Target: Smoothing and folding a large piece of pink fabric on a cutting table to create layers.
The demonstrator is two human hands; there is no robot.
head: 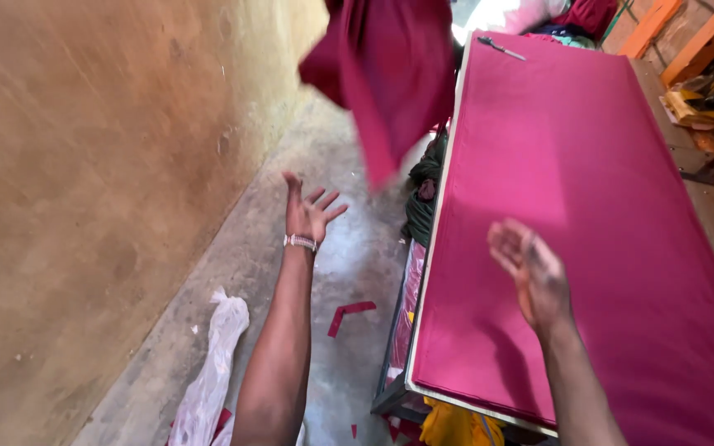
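A dark red piece of cloth (390,70) is in the air at the top of the view, above the floor beside the table, touching neither hand. My left hand (309,211) is stretched out over the concrete floor, palm up, fingers spread, with a bracelet at the wrist. My right hand (532,272) is raised over the near part of the table, fingers loosely apart and empty. A magenta fabric (588,190) lies spread flat over the whole long table. A pair of scissors (501,48) rests at the fabric's far end.
An ochre wall (101,165) runs along the left. A white plastic bag (212,372) and red cloth scraps (347,314) lie on the concrete floor. Dark green cloth (423,194) hangs beside the table. Yellow cloth (456,425) sits under its near edge. Wooden furniture stands at the far right.
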